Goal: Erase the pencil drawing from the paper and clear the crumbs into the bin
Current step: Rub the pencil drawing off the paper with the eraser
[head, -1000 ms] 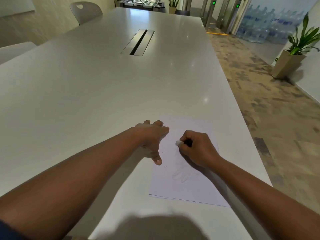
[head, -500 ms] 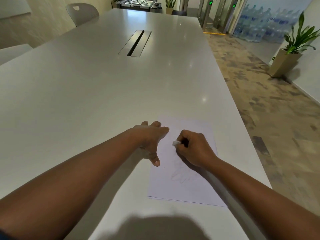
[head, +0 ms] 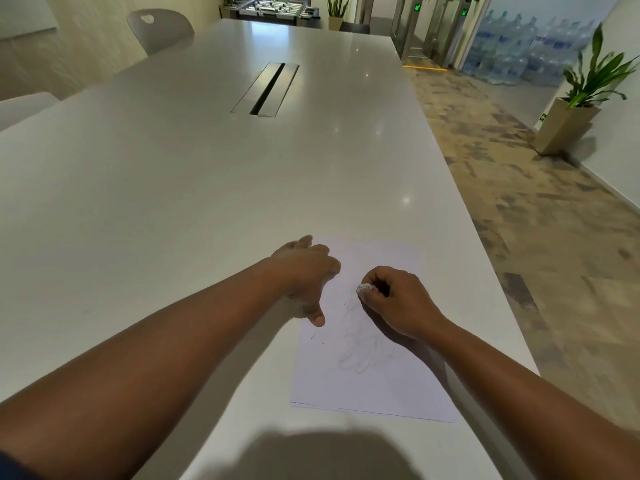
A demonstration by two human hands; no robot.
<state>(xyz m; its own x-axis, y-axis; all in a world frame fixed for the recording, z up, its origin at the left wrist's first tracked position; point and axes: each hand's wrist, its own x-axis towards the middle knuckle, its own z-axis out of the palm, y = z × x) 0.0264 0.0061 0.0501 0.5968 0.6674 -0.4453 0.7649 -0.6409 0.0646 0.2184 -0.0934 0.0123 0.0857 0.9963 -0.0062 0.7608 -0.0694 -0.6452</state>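
A white sheet of paper [head: 377, 389] lies near the right edge of the long white table [head: 173, 188]. A faint pencil drawing [head: 367, 355] shows in its middle, with a few dark crumbs [head: 317, 339] near its left edge. My right hand [head: 398, 299] pinches a small white eraser [head: 364, 289] and presses it onto the paper above the drawing. My left hand [head: 304, 275] lies flat with spread fingers on the paper's upper left part, the thumb pointing toward me. No bin is in view.
A metal cable slot [head: 266, 90] runs along the table's middle. The table's right edge drops to a patterned floor [head: 540, 237]. A grey chair [head: 159, 29] stands at the far left, a potted plant [head: 575, 109] at the right wall.
My right hand with the eraser has shifted slightly over the paper, a rubbing stroke. My left hand has stayed pressed on the sheet. The head camera has moved a little.
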